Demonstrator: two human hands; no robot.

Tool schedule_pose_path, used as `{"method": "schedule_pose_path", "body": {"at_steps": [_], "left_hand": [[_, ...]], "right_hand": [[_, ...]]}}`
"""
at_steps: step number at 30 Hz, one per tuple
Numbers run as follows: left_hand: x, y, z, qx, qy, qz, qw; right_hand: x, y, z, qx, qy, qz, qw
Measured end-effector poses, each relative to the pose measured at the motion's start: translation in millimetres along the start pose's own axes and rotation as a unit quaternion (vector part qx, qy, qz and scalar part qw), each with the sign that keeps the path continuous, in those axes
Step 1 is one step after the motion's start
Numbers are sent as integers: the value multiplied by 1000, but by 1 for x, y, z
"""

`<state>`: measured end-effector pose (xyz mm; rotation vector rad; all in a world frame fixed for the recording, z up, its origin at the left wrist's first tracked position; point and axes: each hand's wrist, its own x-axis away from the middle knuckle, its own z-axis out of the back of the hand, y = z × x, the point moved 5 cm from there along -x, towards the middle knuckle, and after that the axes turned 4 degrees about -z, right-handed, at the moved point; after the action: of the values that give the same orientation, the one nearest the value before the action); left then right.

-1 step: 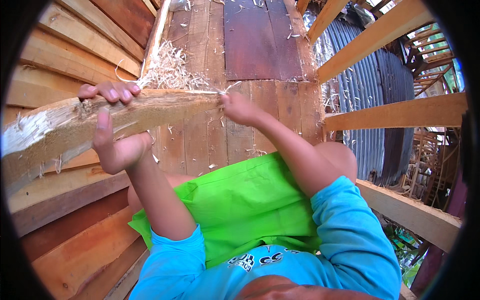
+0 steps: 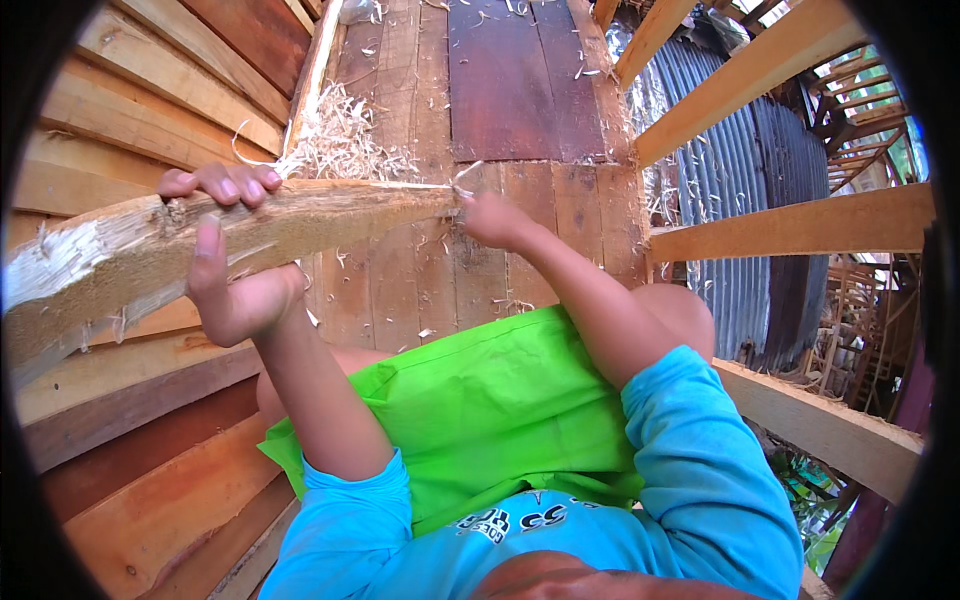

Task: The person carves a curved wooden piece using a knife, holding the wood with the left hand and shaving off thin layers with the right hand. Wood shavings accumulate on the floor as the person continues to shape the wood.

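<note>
- Wood billet (image 2: 250,235), rough and split, sits in the left hand (image 2: 235,270), grip wrapped round it; nothing has shifted since 0.0 s ago.
- Right hand (image 2: 495,220) pinches its tip at 3 o'clock; shavings (image 2: 340,145) lie at 12.

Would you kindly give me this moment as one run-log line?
left hand: grips rough wooden piece | right hand: at its tapered end, tool not discernible | wood shavings: on plank floor
</note>
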<state>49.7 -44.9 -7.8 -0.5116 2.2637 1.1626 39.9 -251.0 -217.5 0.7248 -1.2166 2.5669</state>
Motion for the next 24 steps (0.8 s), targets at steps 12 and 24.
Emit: {"method": "schedule_pose_path", "body": {"at_steps": [12, 24], "left_hand": [[-2, 0, -7, 22, -46, -9, 999], [-2, 1, 9, -15, 70, -16, 997]], "right_hand": [[-10, 30, -1, 64, -1, -49, 997], [8, -23, -1, -37, 6, 44, 998]]}}
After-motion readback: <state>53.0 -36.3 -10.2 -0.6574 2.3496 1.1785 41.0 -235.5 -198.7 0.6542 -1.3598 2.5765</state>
